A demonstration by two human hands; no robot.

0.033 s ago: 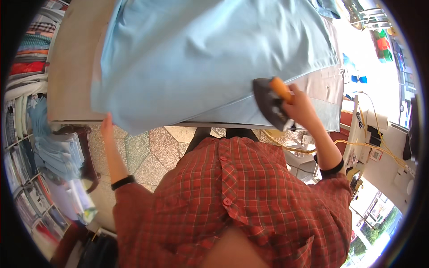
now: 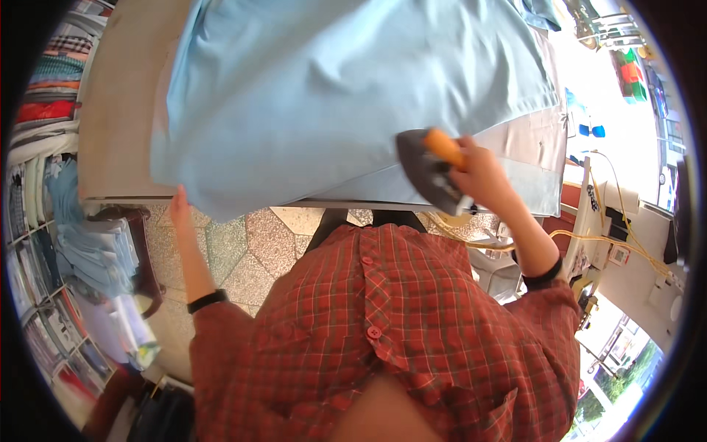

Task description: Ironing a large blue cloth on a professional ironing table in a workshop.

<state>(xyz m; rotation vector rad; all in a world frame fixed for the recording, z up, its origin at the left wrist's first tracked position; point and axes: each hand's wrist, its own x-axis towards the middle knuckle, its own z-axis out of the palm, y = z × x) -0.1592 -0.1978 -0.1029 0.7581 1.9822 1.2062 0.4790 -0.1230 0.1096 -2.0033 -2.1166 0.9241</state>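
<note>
A light blue garment [image 2: 294,110] lies spread over the ironing table, its near edge hanging a little past the table's front. My right hand [image 2: 480,175] grips the orange handle of a dark iron [image 2: 426,175], which is over the cloth's near right part, its tip toward the far left. At the near left corner, my left hand [image 2: 181,208] pinches the garment's edge between closed fingers. Below the iron, a strip of paler blue cloth [image 2: 526,180] shows along the table's front right.
Shelves of folded clothes [image 2: 48,110] line the left side. Beside the table's near left corner, a stack of light blue garments [image 2: 99,254] rests by a dark red chair frame [image 2: 147,258]. A yellow cord [image 2: 589,237] runs off to the right. Patterned stone tiles [image 2: 250,254] make up the floor.
My right hand and the iron have shifted left across the garment. My left hand stays at the cloth's near left corner, having moved only slightly.
</note>
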